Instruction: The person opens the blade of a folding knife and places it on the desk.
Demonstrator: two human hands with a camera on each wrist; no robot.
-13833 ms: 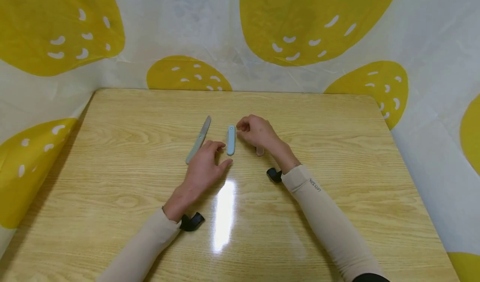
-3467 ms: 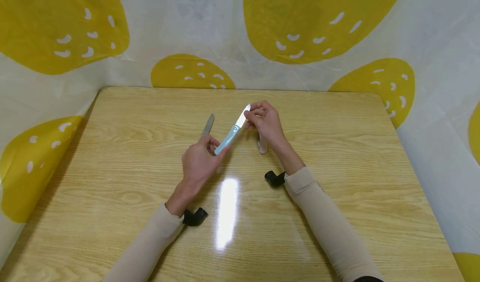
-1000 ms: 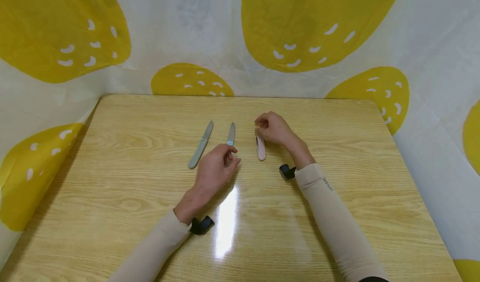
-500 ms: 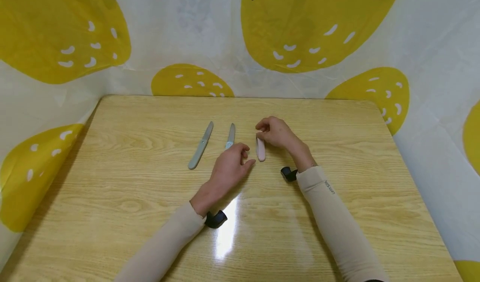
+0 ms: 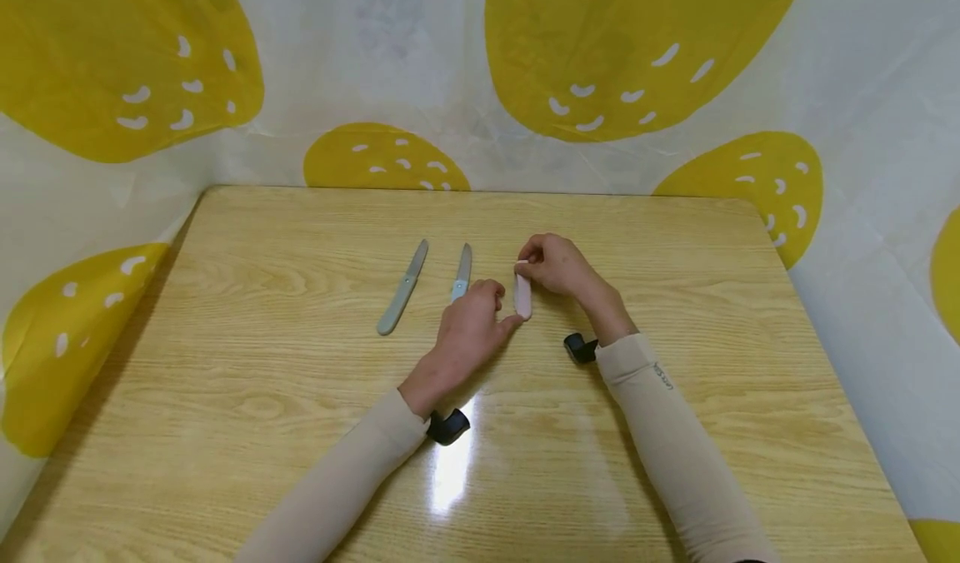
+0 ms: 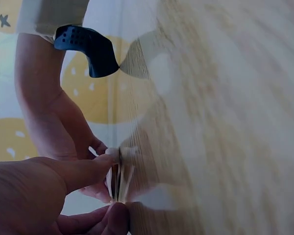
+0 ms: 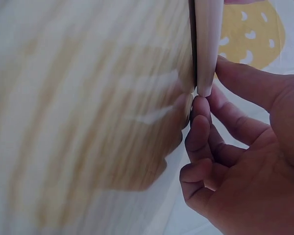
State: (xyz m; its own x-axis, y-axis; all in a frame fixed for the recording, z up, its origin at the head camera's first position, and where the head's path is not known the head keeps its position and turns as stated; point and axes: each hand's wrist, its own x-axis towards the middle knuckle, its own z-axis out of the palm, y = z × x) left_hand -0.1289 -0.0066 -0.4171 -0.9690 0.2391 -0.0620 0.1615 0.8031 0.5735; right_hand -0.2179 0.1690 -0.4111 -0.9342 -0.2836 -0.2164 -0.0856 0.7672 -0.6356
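A folded pink pocketknife (image 5: 523, 298) lies on the table, its blade tucked into the handle. My right hand (image 5: 558, 265) pinches its far end between thumb and fingers; the right wrist view shows the pale handle (image 7: 207, 44) against the thumb. At the near end, my left hand (image 5: 471, 321) touches the knife with the thumb tip, and its loosely bent fingers stand just left of the handle. Partly behind the left hand lies a light blue pocketknife (image 5: 461, 284) with its blade out. Further left is a grey-green pocketknife (image 5: 402, 290), also unfolded.
The wood-grain table (image 5: 247, 363) ends at the back against a white cloth (image 5: 555, 163) printed with large yellow fruit. A black wrist camera mount (image 5: 448, 427) sits under the left wrist, another mount (image 5: 580, 348) under the right.
The light blue pocketknife was folded, was opened between both hands, then laid down unfolded. Since then my left hand has moved right to the pink pocketknife; my right hand stays at its far end.
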